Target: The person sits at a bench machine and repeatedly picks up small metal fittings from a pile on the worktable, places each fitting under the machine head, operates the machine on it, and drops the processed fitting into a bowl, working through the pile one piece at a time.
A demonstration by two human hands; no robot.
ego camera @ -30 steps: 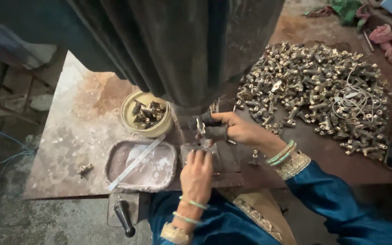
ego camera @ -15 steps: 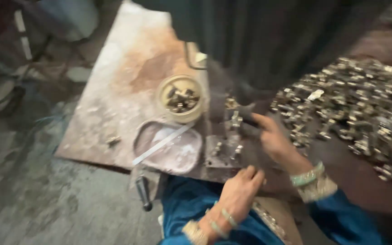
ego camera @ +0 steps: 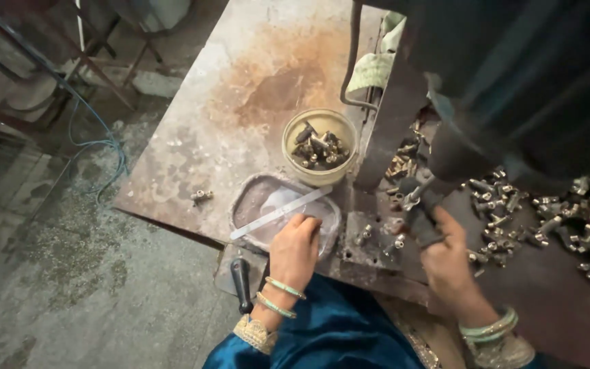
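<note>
While our right hand (ego camera: 445, 256) grips what looks like a dark press handle (ego camera: 418, 219) and our left hand (ego camera: 295, 249) rests curled, holding nothing, on the oval tray (ego camera: 247, 205), stray fingers near the die block (ego camera: 377, 239) risk being pinched.

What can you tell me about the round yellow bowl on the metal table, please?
The round yellow bowl looks like worn plastic, cream-yellow with a thick rim. It stands upright on the rusty metal table, just beyond the shallow grey tray and beside the dark machine's column. It holds a loose heap of small dark and brassy metal fittings. No hand touches it; the left hand rests nearer, at the tray.
</note>
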